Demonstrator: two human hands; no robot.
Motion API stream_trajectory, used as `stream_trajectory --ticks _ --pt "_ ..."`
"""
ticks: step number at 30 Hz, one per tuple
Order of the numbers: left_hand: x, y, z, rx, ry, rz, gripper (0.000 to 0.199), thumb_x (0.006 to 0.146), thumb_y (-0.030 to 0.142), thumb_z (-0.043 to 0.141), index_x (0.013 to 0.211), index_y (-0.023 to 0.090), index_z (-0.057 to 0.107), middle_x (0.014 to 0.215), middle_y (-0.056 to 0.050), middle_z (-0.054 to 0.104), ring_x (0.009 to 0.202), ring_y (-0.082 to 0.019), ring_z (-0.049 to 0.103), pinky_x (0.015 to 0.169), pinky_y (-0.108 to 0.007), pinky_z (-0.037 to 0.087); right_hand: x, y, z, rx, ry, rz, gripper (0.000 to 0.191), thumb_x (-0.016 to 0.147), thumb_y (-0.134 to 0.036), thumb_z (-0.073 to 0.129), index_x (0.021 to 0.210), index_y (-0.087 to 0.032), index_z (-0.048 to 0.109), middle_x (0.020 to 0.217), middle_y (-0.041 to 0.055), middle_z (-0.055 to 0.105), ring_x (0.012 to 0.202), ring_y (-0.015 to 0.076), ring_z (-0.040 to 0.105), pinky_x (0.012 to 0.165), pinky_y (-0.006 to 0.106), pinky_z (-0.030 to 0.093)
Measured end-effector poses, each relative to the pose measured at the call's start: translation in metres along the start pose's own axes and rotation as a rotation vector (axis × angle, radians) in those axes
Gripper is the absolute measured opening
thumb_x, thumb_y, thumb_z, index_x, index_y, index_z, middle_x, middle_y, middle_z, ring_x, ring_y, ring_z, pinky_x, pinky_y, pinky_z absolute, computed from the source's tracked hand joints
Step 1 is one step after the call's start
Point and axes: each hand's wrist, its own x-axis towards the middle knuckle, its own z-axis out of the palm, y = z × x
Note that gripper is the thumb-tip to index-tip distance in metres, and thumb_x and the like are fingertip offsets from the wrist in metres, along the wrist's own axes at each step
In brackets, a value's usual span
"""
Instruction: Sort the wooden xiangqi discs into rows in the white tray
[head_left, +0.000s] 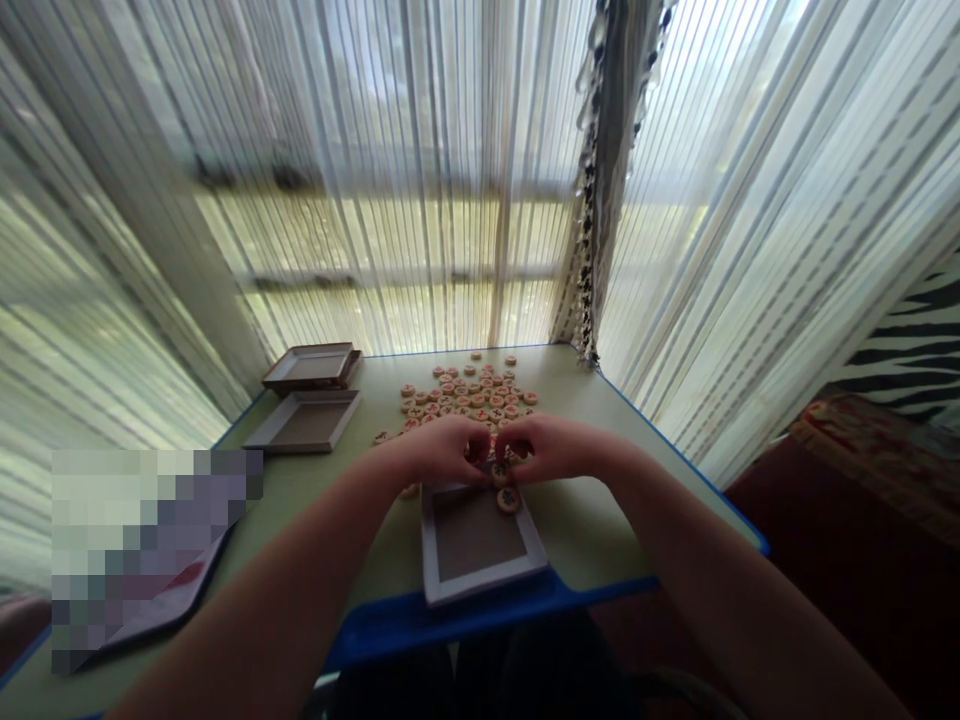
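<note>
My left hand [454,448] and my right hand [541,447] meet over the far edge of a shallow open box [484,580] with a white rim. Fingers on both hands are curled inward, and what they pinch, if anything, is hidden. One round wooden Chinese chess piece [500,474] shows between the fingertips. Closer to me, another piece with a dark character [508,500] is at the box's right side. Beyond my hands, many Chinese chess pieces [465,400] with red or dark characters lie spread in a loose heap, partly covered by my hands.
Shallow trays [311,365] stand at the table's far left, with another open tray [304,422] before them. A flat, partly blurred-out object [161,610] rests at the left. The pale green table [600,540] has a blue edge. Sheer curtains [420,200] hang behind.
</note>
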Motion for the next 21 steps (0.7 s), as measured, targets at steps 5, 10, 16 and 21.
stream_trajectory --ticks 5,10,16,21 --pt "0.002 0.000 0.003 0.024 0.024 0.031 0.028 0.062 0.042 0.059 0.073 0.016 0.058 0.062 0.004 0.053 0.056 -0.009 0.045 0.049 -0.020 0.028 -0.001 -0.005 0.000 0.031 0.012 -0.002 0.025 0.064 -0.027 0.061 0.087 -0.018 0.063 0.066 -0.0024 0.054 0.058 0.0086 0.046 0.053 0.019 0.032" --pt "0.002 -0.001 0.005 0.060 0.053 0.026 0.029 0.061 0.043 0.060 0.073 0.017 0.057 0.065 0.003 0.054 0.058 -0.010 0.046 0.050 -0.020 0.030 -0.001 -0.003 -0.003 0.035 0.022 0.012 0.022 0.064 -0.028 0.061 0.083 -0.017 0.064 0.062 -0.0030 0.052 0.054 0.0079 0.043 0.050 0.019 0.030" --pt "0.000 0.001 -0.001 0.041 0.075 0.001 0.021 0.060 0.031 0.059 0.075 0.017 0.057 0.068 0.003 0.054 0.061 -0.010 0.047 0.053 -0.020 0.033 0.001 0.010 -0.006 0.003 0.076 0.115 0.023 0.067 -0.016 0.051 0.085 -0.016 0.065 0.057 -0.0028 0.051 0.052 0.0077 0.042 0.050 0.019 0.029" --pt "-0.001 -0.002 -0.006 0.011 0.145 0.000 0.013 0.062 0.024 0.052 0.071 0.016 0.055 0.066 0.002 0.053 0.060 -0.010 0.045 0.053 -0.020 0.033 0.002 0.015 -0.003 -0.011 0.022 0.164 0.024 0.064 -0.026 0.059 0.086 -0.019 0.066 0.057 -0.0036 0.050 0.050 0.0067 0.040 0.049 0.019 0.028"
